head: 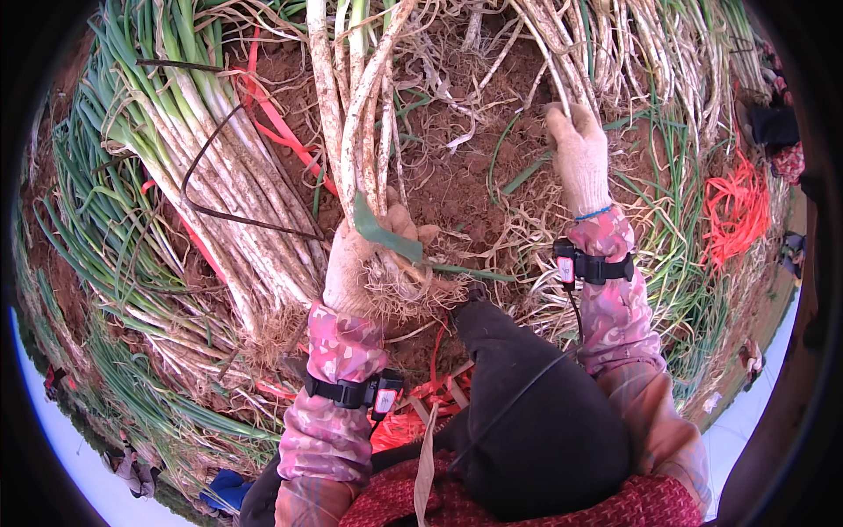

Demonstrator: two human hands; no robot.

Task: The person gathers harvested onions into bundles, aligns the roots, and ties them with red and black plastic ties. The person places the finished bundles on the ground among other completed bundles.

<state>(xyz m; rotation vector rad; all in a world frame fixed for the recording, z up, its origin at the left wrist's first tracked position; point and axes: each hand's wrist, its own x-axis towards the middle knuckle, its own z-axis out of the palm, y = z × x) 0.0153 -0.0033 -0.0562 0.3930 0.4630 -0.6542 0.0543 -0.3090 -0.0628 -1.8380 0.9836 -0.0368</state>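
My left hand [359, 257], in a pale knitted glove, is closed around the lower stalks of several green onions [355, 125], near their hairy roots. A green leaf strip [385, 234] lies across those stalks and the glove. My right hand [578, 141], gloved the same way, is at the upper right with thumb and fingers around the lower ends of a few soil-stained stalks [560, 53]. To the left of my left hand lies a thick bundle of green onions [244, 191], roots towards me, with a dark thin rod [250, 224] across it.
Red plastic strips [280, 135] run beside and under the bundle. A heap of red strips [736, 211] lies at the right, another [402, 428] by my legs. More onions [632, 46] cover the upper right of the reddish soil [454, 178]. Other people [135, 471] are at the field's edges.
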